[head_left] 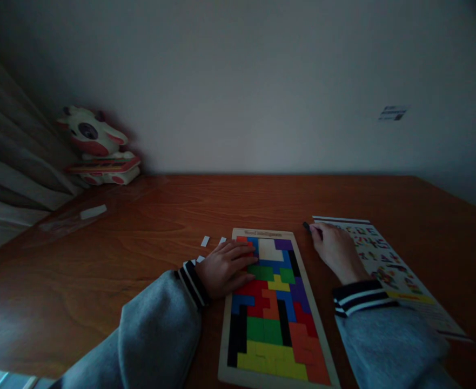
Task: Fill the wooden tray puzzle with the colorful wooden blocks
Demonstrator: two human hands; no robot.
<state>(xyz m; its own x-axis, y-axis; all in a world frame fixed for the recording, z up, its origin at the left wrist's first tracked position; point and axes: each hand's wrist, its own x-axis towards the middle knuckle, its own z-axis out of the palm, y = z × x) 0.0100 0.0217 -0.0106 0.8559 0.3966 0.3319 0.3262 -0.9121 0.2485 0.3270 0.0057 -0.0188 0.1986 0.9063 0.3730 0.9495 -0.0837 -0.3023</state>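
A wooden block-puzzle board lies on the table, filled with coloured flat blocks except for a bare pale gap near its top. My left hand rests flat over the board's upper left side, fingers stretched across the blocks. To the right of the board, my right hand is closed in a pinch on a small dark block, held just off the board's upper right corner. The hand covers part of that block, so its full shape is hidden.
Small white pieces lie left of the board. A printed sheet of coloured figures sits under and beyond my right wrist. At the back left stands a cow-shaped toy beside a curtain. A white strip lies nearby.
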